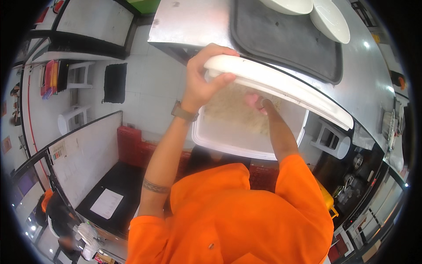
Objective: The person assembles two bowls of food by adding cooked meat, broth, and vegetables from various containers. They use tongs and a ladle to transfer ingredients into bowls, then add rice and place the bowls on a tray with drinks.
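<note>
My left hand [207,79] grips the near-left end of a thick white plastic lid [280,85], thumb below and fingers over the top. The lid is tilted up along the edge of the metal counter. Beneath it stands a white plastic bin [230,147], with pale grains that look like rice [234,112] inside. My right hand [258,102] reaches down into the bin, at the grains. A blurred pink patch shows at its fingers; whether that is a held object or the hand itself I cannot tell.
A dark grey tray [283,43] and white bowls [329,21] are on the steel counter [191,19]. White plastic stools [333,140] stand nearby. Red crates [128,140] are behind the bin. A paper sheet [107,203] lies on a black surface. Another person [59,211] is at lower left.
</note>
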A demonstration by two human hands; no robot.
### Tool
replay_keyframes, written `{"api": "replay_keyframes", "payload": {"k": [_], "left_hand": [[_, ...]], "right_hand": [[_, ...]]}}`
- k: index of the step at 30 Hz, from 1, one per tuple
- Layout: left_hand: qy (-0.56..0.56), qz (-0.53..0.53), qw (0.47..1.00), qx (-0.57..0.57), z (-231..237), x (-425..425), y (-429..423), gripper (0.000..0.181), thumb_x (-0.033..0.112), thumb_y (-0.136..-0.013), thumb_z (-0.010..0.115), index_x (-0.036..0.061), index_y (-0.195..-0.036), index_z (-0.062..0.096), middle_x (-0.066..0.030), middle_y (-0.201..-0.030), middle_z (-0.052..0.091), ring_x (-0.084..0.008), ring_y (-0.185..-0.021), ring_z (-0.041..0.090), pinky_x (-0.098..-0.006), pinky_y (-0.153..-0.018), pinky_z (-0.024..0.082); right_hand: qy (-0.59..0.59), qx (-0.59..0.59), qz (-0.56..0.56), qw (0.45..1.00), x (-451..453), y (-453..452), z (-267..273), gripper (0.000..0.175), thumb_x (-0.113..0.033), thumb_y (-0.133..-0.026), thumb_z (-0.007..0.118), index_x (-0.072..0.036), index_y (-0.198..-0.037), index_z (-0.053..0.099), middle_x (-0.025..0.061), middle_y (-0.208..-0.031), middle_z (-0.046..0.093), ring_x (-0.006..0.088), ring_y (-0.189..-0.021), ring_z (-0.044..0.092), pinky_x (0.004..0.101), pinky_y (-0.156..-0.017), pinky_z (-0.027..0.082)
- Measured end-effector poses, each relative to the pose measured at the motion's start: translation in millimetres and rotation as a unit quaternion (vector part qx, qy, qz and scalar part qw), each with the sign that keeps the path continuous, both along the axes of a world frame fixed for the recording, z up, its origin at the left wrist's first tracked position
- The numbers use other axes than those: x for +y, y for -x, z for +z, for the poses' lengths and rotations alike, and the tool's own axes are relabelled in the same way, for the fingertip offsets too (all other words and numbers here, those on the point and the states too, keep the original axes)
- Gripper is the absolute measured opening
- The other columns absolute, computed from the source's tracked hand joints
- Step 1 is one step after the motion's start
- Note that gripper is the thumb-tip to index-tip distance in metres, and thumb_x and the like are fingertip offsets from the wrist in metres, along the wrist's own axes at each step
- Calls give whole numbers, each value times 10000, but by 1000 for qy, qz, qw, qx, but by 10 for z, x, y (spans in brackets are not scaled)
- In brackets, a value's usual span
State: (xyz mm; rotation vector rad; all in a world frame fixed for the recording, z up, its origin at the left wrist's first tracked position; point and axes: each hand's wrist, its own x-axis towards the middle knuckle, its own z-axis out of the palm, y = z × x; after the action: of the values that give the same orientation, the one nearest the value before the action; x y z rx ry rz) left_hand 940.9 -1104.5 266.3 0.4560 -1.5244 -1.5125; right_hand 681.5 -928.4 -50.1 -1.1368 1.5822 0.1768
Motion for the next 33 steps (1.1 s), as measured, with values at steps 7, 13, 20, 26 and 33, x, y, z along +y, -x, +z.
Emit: {"api": "replay_keyframes", "payload": {"k": [7, 13, 20, 26, 33], "left_hand": [[-15, 5, 1000, 9, -11, 21, 26, 365, 160, -816, 776, -9, -1127, 685, -103, -1097, 694, -204, -1052, 647, -336, -959, 486], [-3, 8, 1000, -20, -7, 83, -23, 383, 201, -837, 777, 8, -1150, 672, -106, -1129, 690, -199, -1075, 641, -331, -964, 496], [-20, 0, 999, -34, 77, 30, -42, 411, 271, -868, 747, 25, -1184, 652, -109, -1141, 696, -196, -1085, 656, -336, -961, 519], [-65, -37, 997, -27, 130, 48, -93, 361, 166, -887, 746, 19, -1199, 636, -75, -1152, 659, -147, -1085, 603, -299, -949, 485], [-63, -40, 997, -30, 149, 66, -114, 345, 181, -900, 737, 33, -1196, 638, -67, -1139, 656, -146, -1061, 601, -292, -939, 482]], "right_hand": [[-59, -98, 111, 987, 62, -328, 91, 368, -178, -961, 601, -35, -1298, 639, 187, -1198, 698, 293, -972, 708, 380, -774, 554], [-83, -133, 243, 957, 128, -1026, 29, 348, -176, -966, 589, -31, -1274, 656, 178, -1205, 698, 288, -1003, 698, 386, -830, 541], [-56, -60, 300, 950, -47, -1196, -61, 329, -173, -970, 575, -26, -1247, 676, 167, -1214, 699, 282, -1039, 688, 393, -897, 526], [-48, -10, 333, 941, -123, -1370, 39, 318, -170, -975, 564, -22, -1224, 694, 158, -1222, 699, 278, -1069, 678, 398, -953, 513], [-81, -87, 261, 958, 72, -1049, 394, 321, -184, -985, 548, -30, -1229, 691, 147, -1247, 688, 269, -1114, 658, 406, -1003, 498]]}}
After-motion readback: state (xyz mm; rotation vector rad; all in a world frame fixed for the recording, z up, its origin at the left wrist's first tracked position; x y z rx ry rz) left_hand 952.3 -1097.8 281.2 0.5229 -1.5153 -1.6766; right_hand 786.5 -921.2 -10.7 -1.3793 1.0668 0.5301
